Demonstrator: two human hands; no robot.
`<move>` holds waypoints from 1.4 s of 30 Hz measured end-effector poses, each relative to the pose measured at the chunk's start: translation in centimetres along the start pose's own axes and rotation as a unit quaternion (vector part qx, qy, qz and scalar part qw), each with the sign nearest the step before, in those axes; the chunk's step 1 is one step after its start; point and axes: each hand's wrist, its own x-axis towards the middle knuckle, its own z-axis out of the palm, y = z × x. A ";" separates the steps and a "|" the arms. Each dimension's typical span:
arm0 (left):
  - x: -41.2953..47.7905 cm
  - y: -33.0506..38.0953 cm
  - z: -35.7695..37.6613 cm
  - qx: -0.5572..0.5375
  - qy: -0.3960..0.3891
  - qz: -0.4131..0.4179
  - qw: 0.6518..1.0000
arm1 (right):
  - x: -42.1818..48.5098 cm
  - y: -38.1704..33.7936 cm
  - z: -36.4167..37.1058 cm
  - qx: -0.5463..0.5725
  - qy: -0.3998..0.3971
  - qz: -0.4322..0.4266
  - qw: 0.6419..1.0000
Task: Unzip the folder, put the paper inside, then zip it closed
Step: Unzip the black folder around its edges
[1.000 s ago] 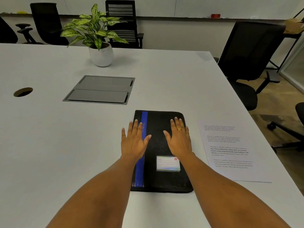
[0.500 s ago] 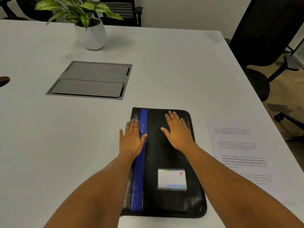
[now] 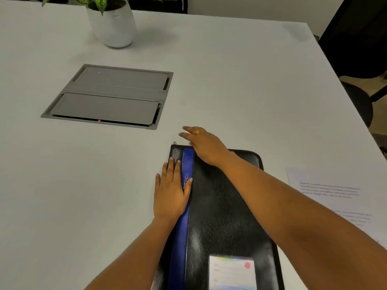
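The folder's (image 3: 226, 206) near end runs off the bottom of the view, and the right forearm crosses and hides part of its 3 o'clock side. The sheet of paper (image 3: 335, 197), flat on the counter (image 3: 230, 80) at 3 o'clock of the folder, is cut by the forearm and its print is too blurred to read. The plant's white pot (image 3: 113, 26) at 11 o'clock loses its top to the frame. The folder is black, grained like leather, with rounded corners, a glossy blue stripe (image 3: 184, 206) along its 9 o'clock side and a pale card (image 3: 232, 273) in a clear window near the bottom; it lies flat and zipped, its small metal zipper pull (image 3: 174, 142) sticking out at the far 11 o'clock corner. A grey metal hatch (image 3: 109, 97) with two flaps is set into the matte white counter at 10 o'clock. The left hand (image 3: 170, 193) lies flat on the folder's 9 o'clock edge, fingers straight and close together, thumb on the stripe. The right hand (image 3: 206, 146), wearing a gold ring (image 3: 197, 132), stretches past the far edge with fingers straight and slightly apart, just beside the pull; motion blur hides whether they touch it. Half a second earlier that hand lay flat on the folder's far half; the left hand has barely shifted, and the view has closed in.
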 end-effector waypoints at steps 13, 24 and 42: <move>0.0 -0.1 0.2 -0.001 0.017 0.002 1.000 | 7.1 0.7 0.5 -0.056 -0.137 -0.132 0.980; 0.1 -0.2 0.5 0.025 0.024 0.002 0.999 | 7.9 1.1 0.9 0.041 -0.159 -0.068 0.984; 0.0 -0.2 0.5 0.047 0.033 -0.007 0.998 | 7.7 2.7 -0.7 -0.070 -0.125 -0.170 0.975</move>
